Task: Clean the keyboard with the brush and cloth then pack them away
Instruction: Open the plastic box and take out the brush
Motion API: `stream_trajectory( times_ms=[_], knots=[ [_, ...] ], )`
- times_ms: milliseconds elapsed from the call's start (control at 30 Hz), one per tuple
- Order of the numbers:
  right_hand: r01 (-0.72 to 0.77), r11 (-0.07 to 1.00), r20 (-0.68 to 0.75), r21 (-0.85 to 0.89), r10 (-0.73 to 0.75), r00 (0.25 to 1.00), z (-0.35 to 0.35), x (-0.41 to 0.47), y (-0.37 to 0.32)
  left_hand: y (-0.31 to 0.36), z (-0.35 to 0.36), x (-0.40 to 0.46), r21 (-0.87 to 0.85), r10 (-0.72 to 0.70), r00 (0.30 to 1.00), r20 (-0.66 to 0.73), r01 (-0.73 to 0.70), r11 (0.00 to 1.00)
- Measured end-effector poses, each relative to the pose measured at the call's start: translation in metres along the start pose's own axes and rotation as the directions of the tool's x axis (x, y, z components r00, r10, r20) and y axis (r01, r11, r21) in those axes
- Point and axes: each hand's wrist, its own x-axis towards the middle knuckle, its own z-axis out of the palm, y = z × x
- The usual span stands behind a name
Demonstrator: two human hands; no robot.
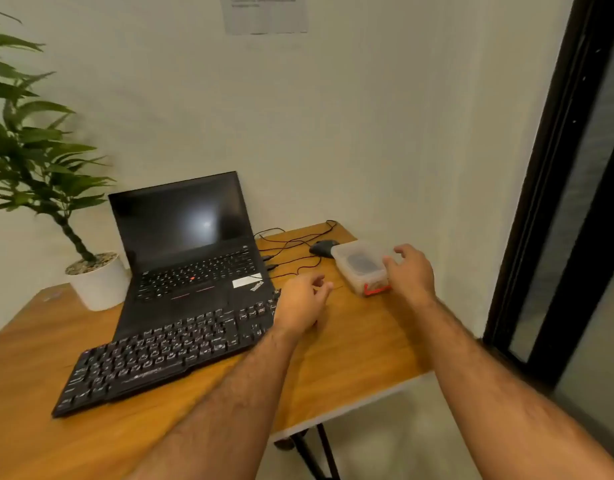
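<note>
I am seeing the right hand (411,271) resting, fingers loosely spread, against the lidded plastic box (362,266) near the bench (350,341) corner. The left hand (300,301) is hovering relaxed, holding nothing, over the right end of the keyboard (167,348) lying before the laptop (191,244).

bare table (350,344) between keyboard (167,355), box (362,266)

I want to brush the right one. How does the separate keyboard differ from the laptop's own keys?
The keyboard lies flat at the table's front, wider, with an extra key block on its right end. The laptop keys sit behind it, narrower, with a red dot in the middle. Both are black.
</note>
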Motion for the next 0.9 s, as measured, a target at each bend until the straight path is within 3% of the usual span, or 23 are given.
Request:
stream_trajectory(
  times_ms=[133,300,633,800,900],
  knots=[
    [-0.174,0.984,0.032,0.04,0.172,0.985,0.011,0.006,0.014,0.003,0.006,0.034,-0.105,-0.104,0.994,-0.016,0.102,0.989],
    [-0.23,0.969,0.04,0.09,0.228,0.973,0.024,0.013,0.021,-0.003,0.012,0.073,-0.164,-0.18,0.984,-0.003,0.177,0.97],
    [-0.203,0.903,0.191,0.378,0.138,0.972,0.043,0.054,0.037,-0.028,0.014,0.113,-0.177,-0.25,0.968,0.035,0.252,0.951],
    [-0.085,0.955,-0.04,0.284,0.1,0.994,0.061,0.054,0.036,-0.042,0.017,0.12,-0.108,-0.33,0.941,0.08,0.337,0.935],
    [-0.049,0.965,-0.079,0.259,0.072,0.994,0.064,0.049,0.038,-0.05,0.019,0.122,-0.164,-0.362,0.926,0.109,0.376,0.912]
  ],
)
